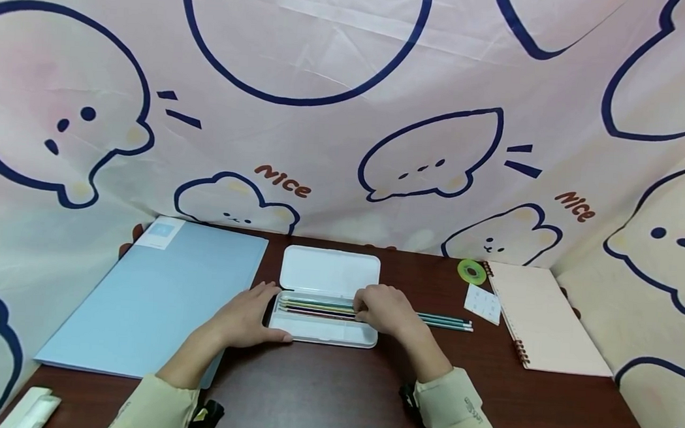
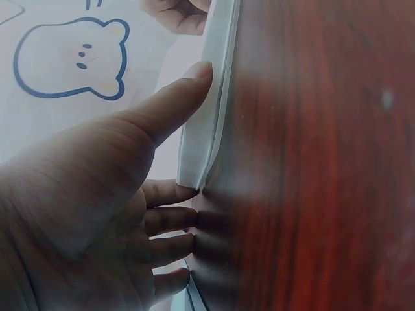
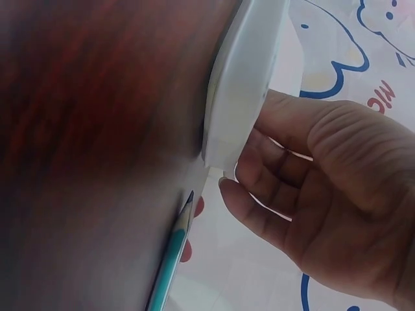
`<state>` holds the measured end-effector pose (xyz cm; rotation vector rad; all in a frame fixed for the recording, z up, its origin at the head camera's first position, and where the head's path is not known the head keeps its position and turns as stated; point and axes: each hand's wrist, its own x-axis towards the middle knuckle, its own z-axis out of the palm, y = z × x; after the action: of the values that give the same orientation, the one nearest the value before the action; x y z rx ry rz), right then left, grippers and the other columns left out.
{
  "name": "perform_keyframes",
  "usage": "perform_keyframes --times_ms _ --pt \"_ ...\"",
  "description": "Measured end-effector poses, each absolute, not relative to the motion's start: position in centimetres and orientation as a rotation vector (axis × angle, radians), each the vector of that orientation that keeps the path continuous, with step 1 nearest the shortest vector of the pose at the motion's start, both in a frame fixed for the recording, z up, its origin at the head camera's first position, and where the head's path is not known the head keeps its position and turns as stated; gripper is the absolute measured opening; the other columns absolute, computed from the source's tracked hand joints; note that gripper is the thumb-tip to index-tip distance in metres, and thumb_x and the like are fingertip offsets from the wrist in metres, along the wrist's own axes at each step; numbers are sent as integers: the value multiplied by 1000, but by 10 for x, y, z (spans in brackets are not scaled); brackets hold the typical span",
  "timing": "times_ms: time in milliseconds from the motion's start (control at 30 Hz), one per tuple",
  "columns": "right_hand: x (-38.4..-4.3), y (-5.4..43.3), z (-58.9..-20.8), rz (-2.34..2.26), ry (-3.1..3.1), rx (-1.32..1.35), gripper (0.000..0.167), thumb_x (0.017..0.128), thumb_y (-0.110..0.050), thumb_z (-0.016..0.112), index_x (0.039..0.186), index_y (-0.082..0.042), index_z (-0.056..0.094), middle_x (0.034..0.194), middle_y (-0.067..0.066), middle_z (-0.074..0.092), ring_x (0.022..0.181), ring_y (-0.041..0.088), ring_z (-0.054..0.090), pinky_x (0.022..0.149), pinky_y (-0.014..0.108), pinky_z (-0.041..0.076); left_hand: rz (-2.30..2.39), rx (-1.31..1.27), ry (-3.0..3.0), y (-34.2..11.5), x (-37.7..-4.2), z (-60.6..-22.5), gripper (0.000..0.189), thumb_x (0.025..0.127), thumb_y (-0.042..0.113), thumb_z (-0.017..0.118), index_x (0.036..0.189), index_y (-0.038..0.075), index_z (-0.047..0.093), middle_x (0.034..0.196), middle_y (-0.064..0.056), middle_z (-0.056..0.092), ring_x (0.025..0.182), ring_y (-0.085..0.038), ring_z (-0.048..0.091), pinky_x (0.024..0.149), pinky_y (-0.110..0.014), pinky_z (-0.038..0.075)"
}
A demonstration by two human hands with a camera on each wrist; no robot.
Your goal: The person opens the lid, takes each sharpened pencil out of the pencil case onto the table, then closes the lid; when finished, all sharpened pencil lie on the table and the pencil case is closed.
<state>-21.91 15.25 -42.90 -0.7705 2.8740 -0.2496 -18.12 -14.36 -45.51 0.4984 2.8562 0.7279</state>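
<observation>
A white pencil case (image 1: pixel 323 332) lies with its lid (image 1: pixel 330 270) folded back. Several pencils (image 1: pixel 313 309) rest lengthwise inside it. My left hand (image 1: pixel 248 316) holds the case's left end, thumb along the front wall (image 2: pixel 202 133) and fingers at the far side. Over the right end, my right hand (image 1: pixel 388 310) reaches in with curled fingers and pinches at the right ends of the pencils. In the right wrist view the case wall (image 3: pixel 243 91) hides those fingertips. Other teal pencils (image 1: pixel 444 322) lie on the table to the right, one pencil (image 3: pixel 172 259) pointing its sharpened tip toward the case.
A light blue folder (image 1: pixel 161 294) lies left of the case. To the right are a spiral notebook (image 1: pixel 548 318), a green tape roll (image 1: pixel 471 271) and a white patterned card (image 1: pixel 483 304). A white packet (image 1: pixel 30 409) sits at the near left corner. A printed cloth (image 1: pixel 335 141) hangs behind the table.
</observation>
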Motion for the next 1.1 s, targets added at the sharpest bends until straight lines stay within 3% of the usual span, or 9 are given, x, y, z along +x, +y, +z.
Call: perform_keyframes --times_ms 133,267,433,633,1100 --pt "-218 150 -430 -247 2876 -759 7 92 -20 76 96 -15 78 94 -2 74 79 11 63 73 34 55 724 497 2857 -145 -181 -457 98 73 62 83 145 4 49 154 -25 45 144 -48 39 113 -62 38" --pt "-218 149 -430 -238 2868 -761 4 90 -18 77 89 -14 77 89 -3 73 73 10 59 68 32 53 732 505 2845 -145 -180 -459 98 74 63 82 145 5 48 154 -25 44 145 -48 38 113 -63 38" --pt "-218 150 -433 -265 2862 -786 13 90 -18 77 79 -18 71 80 -7 67 67 7 52 63 27 47 743 495 2842 -145 -181 -461 97 75 62 82 146 5 48 155 -25 43 146 -48 37 114 -63 37" --pt "-215 156 -432 -282 2884 -814 11 93 -22 75 83 -24 70 83 -12 67 70 5 53 64 27 47 738 483 2847 -145 -180 -461 97 74 61 83 146 6 49 156 -25 43 147 -48 36 114 -64 36" --pt "-213 229 -420 -496 3084 -666 7 92 -21 76 91 -26 70 82 -12 67 68 8 50 65 27 43 738 503 2848 -145 -179 -453 97 74 61 83 146 5 48 155 -26 43 146 -48 37 114 -64 36"
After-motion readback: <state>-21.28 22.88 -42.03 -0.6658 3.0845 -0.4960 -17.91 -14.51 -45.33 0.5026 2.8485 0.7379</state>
